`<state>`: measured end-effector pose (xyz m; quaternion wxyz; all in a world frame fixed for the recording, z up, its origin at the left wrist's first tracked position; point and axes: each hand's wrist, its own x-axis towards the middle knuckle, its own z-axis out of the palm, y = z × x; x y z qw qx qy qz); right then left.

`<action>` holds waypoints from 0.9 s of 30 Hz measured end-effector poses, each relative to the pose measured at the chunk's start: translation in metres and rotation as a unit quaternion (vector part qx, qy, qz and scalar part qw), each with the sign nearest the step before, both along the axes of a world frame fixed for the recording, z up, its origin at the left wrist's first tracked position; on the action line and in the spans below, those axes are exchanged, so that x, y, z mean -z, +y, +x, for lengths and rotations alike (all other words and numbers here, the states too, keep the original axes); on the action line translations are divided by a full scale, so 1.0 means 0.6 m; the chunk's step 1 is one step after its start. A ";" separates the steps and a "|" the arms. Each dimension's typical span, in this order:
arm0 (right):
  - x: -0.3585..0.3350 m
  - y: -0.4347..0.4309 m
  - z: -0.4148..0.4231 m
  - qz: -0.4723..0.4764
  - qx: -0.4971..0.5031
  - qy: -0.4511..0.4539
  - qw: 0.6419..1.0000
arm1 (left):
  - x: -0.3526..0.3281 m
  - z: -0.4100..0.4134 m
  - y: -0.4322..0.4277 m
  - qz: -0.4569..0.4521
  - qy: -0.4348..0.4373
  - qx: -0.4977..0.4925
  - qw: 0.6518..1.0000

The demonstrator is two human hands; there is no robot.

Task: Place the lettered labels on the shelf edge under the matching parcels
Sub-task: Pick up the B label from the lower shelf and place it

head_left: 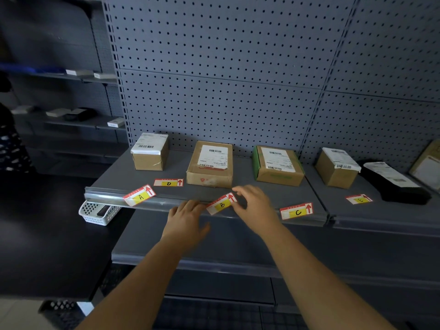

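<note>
Mid-frame, tilted label B (pixel 222 204), pinched by the right hand (pixel 252 203) and touched by the flat-fingered left hand (pixel 185 217), could be seated crooked.

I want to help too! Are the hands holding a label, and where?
Yes: the right hand seems to pinch the B label at its red-arrow end, and the left hand touches its other end.

Both forearms bare, reaching forward from the bottom of frame and converging. The left hand (pixel 187 217) is palm down, fingers fairly straight, thumb splayed right, fingertips at the left end of label B (pixel 222 204). The right hand (pixel 253 206) is palm down, fingers curled, pinching that label's right end.
</note>
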<state>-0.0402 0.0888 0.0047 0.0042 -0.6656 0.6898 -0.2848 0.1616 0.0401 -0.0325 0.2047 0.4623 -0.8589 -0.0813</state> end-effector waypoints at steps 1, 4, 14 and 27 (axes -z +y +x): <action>0.001 0.007 -0.004 -0.007 0.001 0.019 1.000 | 0.000 0.000 0.004 0.003 0.003 -0.002 1.000; 0.005 0.030 -0.015 -0.018 0.002 0.047 0.999 | -0.003 -0.004 0.024 0.007 0.013 -0.008 1.000; 0.044 0.120 -0.034 -0.018 -0.020 0.062 0.998 | 0.001 0.007 0.117 -0.007 0.028 -0.036 0.999; 0.050 0.261 0.043 0.014 0.033 0.018 0.999 | 0.011 0.099 0.196 -0.012 0.033 0.025 0.999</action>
